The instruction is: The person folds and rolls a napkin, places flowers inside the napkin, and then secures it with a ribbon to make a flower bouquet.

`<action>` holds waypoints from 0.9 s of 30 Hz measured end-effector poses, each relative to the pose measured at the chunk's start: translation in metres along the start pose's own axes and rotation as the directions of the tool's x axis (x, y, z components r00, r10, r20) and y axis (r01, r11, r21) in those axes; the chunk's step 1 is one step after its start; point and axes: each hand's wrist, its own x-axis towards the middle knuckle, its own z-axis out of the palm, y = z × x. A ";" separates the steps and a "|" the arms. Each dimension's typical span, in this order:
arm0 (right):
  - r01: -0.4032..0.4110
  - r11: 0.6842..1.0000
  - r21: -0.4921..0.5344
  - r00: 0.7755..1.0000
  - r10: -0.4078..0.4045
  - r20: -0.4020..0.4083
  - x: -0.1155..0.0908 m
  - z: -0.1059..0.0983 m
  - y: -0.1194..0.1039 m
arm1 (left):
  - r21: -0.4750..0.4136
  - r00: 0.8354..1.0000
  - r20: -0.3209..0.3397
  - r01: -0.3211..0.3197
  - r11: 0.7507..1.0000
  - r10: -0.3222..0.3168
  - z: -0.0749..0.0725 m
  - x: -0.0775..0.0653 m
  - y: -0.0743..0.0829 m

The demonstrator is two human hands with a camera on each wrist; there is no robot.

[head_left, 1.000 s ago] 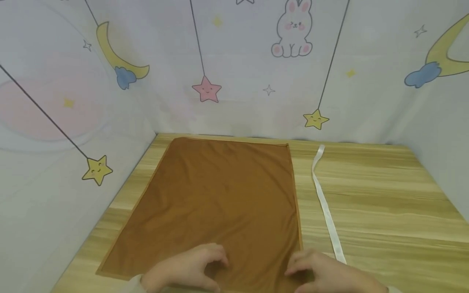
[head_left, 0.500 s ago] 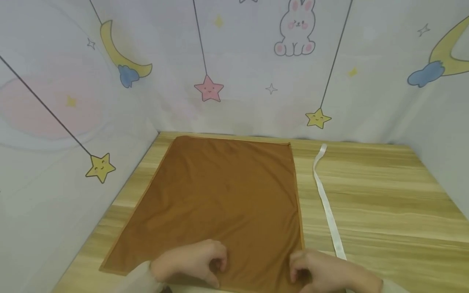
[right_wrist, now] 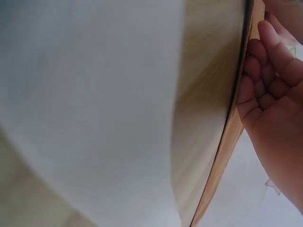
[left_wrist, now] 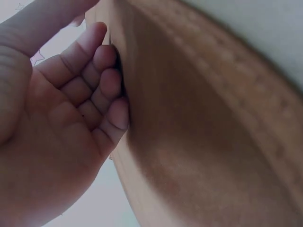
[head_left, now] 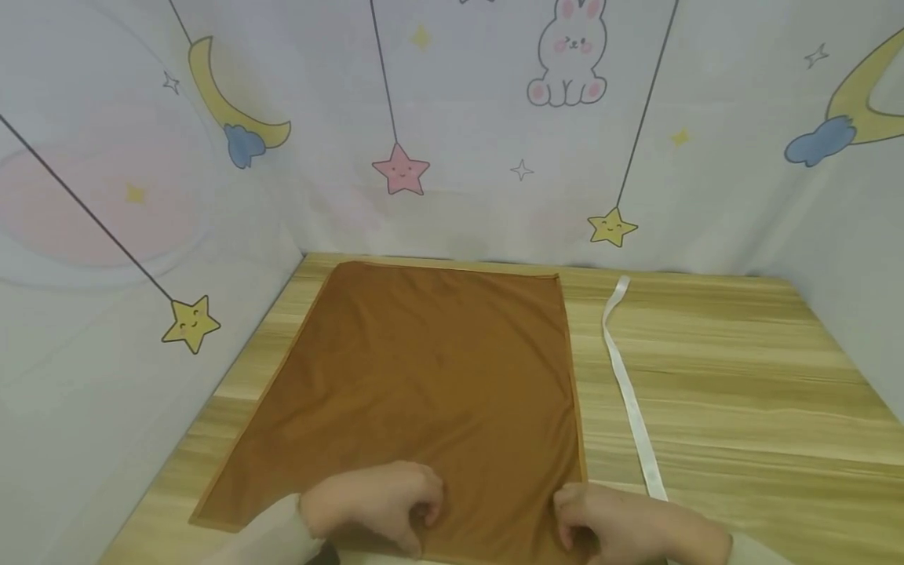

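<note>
Left hand (head_left: 377, 502) and right hand (head_left: 628, 522): fingers curled, touching brown cloth (head_left: 438, 377) along near edge; pinch unclear at thumbs. Cloth spread, lightly wrinkled, on wood-grain table (head_left: 741, 377).

No readable text, labels, brands, numbers or signs in head or wrist views.

Forearms in pale sleeves (head_left: 271, 530) angle inward from either side to a left hand (head_left: 377, 501) and a right hand (head_left: 610, 519) set well apart, backs upward, each with its fingers (left_wrist: 111, 82) curled side by side and the thumb (left_wrist: 42, 21) opposite.
</note>
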 end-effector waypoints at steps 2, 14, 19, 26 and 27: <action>0.000 1.000 -0.017 1.000 0.000 -0.007 -0.001 0.000 -0.002 | 0.019 1.000 -0.011 -0.010 1.000 0.011 0.001 0.000 0.000; -0.021 0.998 -0.058 0.999 0.023 0.025 -0.004 -0.004 -0.008 | 0.101 0.999 -0.024 -0.030 0.994 0.033 0.002 -0.001 0.003; -0.006 0.998 -0.055 0.998 0.009 0.060 0.001 -0.005 -0.004 | 0.090 0.999 -0.024 -0.033 0.995 0.036 0.003 -0.002 0.001; -0.026 0.988 0.150 0.999 0.021 0.041 0.002 -0.009 0.005 | 0.068 0.998 -0.041 -0.049 0.996 0.052 0.004 -0.003 0.000; -0.043 0.978 0.204 0.999 0.036 0.039 0.002 -0.011 0.007 | 0.063 0.998 -0.045 -0.051 0.997 0.054 0.004 -0.003 0.000</action>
